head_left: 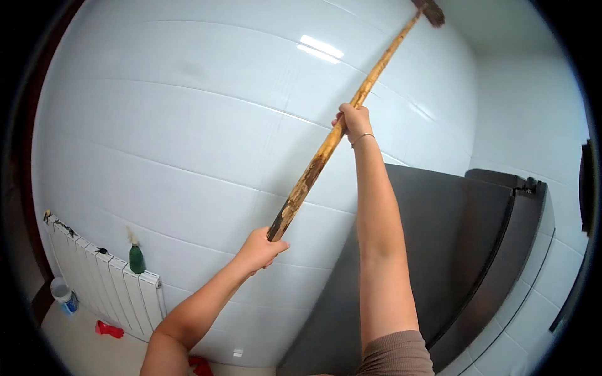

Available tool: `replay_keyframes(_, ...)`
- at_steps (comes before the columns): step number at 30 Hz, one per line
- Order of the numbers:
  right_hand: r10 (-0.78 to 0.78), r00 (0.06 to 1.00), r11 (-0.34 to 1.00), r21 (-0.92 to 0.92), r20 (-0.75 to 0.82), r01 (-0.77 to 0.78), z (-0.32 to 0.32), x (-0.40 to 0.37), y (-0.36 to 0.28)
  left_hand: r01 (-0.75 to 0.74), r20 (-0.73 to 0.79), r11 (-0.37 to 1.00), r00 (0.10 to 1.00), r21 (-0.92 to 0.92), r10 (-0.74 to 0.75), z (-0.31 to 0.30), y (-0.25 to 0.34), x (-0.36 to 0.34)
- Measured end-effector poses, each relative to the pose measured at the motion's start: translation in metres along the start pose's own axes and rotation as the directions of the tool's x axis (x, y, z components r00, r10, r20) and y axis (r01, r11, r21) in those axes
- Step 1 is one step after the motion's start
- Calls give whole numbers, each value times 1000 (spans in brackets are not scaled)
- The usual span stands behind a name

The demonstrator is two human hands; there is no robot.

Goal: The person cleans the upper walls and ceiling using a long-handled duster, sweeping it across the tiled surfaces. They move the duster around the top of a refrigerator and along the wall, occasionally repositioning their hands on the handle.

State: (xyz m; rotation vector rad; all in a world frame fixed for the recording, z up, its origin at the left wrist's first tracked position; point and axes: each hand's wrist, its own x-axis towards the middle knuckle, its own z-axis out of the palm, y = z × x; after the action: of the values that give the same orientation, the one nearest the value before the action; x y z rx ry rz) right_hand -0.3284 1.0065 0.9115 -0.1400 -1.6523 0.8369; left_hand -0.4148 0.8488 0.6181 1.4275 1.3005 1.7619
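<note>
Against the tiled wall, both hands' fingers [343, 122] grip the wooden pole [326, 147].

The right arm reached straight up, the right hand [354, 122] clenched high overhead. The left arm angled upward lower down, the left hand [260, 250] curled in a tight grip.

Tan, dark-mottled wooden pole [326, 147], white tiled wall [188, 125], green bottle [136, 258], dark grey refrigerator [464, 250].
</note>
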Motion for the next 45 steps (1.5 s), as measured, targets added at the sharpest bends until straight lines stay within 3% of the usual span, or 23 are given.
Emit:
replay_keyframes(2,1,1000,1000,-5,12,-1,14,-4,-9,-67,-40,998,997,-19,66,-13,-3,0)
replay_keyframes(12,-10,998,1000,0,58,10,123,-34,-30,-65,-118,998,991,17,67,-104,4,-56)
replay_keyframes(17,-34,987,999,-11,154,36,184,-48,-37,-1,-202,1000,979,-14,-1,-130,12,-95)
replay_keyframes(21,-49,978,998,-32,202,56,222,-82,-42,-8,-228,996,974,-93,-13,-141,-18,-115)
replay_keyframes(23,-58,963,998,5,265,58,231,-95,-34,92,-210,993,972,-67,-104,-143,-29,-123)
replay_keyframes(30,-40,965,998,-42,260,52,209,-104,-27,119,-97,987,987,-104,-129,-132,-45,-111)
replay_keyframes(34,-32,977,999,-13,210,36,180,-85,-12,79,-78,997,994,-15,-80,-122,-46,-89)
replay_keyframes(45,-36,999,999,-4,9,36,49,-11,27,-11,-39,995,999,99,15,-52,-39,19)
